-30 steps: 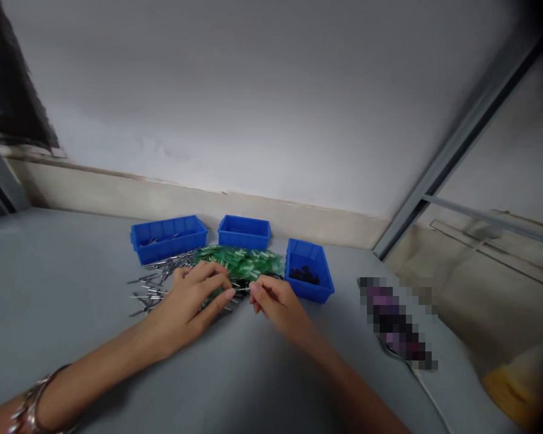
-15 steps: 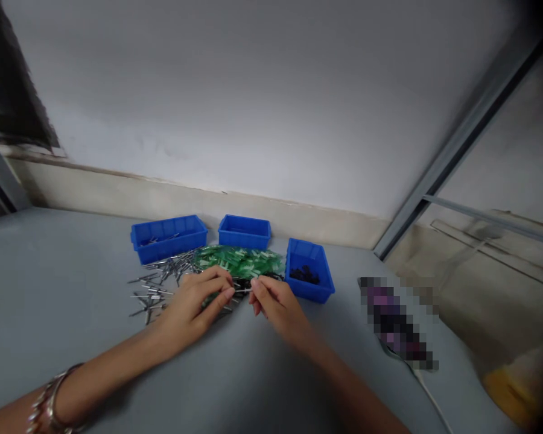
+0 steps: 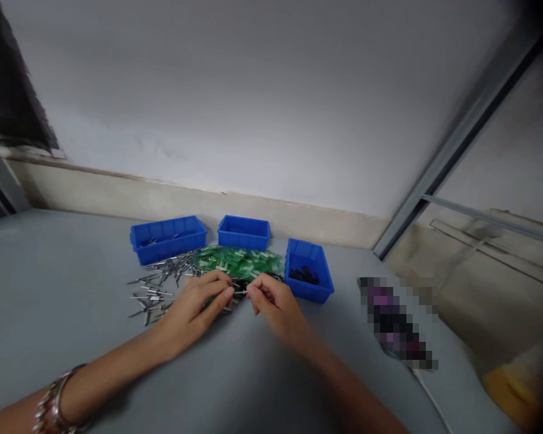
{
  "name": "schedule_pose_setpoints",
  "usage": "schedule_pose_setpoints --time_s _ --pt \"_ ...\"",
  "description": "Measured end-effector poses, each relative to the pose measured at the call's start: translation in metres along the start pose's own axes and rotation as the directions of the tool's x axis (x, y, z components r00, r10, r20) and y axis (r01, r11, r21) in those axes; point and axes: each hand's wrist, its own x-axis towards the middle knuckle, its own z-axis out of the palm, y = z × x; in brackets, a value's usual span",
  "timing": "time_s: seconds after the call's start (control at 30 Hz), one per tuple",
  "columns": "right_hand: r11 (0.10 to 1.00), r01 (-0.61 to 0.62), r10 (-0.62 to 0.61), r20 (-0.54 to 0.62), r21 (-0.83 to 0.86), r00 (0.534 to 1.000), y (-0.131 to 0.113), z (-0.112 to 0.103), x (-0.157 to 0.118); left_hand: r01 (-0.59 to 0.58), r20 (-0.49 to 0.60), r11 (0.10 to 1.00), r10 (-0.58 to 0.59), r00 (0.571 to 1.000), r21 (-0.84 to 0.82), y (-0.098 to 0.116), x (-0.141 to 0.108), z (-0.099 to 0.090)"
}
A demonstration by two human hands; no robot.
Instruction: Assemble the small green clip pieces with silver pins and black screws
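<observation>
Between my two hands a thin, light metal rod (image 3: 239,292) lies roughly level, only a short stretch of it showing. My left hand (image 3: 196,301) pinches one end between thumb and fingers. At the other end, the thumb and forefinger of my right hand (image 3: 274,301) are closed on it. A loose heap of slim metal rods (image 3: 151,295) spreads to the left of my left hand. Just beyond my fingers lies a pile of green plastic-wrapped pieces (image 3: 239,260). Dark small parts beneath the pile are partly hidden by my hands.
A blue bin (image 3: 169,246) with a few metal rods stands back left, and another blue bin (image 3: 244,241) back centre. The right blue bin (image 3: 314,294) holds small black parts (image 3: 304,275). A blurred-out object with a cable (image 3: 428,392) lies right, on the grey table (image 3: 90,271).
My right hand has moved slightly left, closer to my left hand, so less of the rod shows between them. The bins and piles stay put.
</observation>
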Motion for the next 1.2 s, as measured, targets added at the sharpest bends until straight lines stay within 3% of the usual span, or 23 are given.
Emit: schedule_pose_setpoints --time_s 0.33,0.63,1.2 --pt "1.0 0.002 -0.002 0.022 -0.026 1.0 -0.0027 -0.0014 -0.0004 -0.038 -0.068 0.999 0.037 0.997 -0.023 -0.0001 0.0001 0.0022" --pt "1.0 0.014 -0.014 0.001 -0.009 1.0 -0.0019 0.0 -0.0001 0.019 -0.044 1.0 -0.019 0.999 0.018 0.0023 -0.0022 0.0013" --pt "1.0 -0.009 0.009 0.016 0.004 1.0 -0.0034 -0.0001 -0.0011 -0.036 -0.077 0.999 0.034 0.996 -0.02 0.0022 -0.0025 0.002"
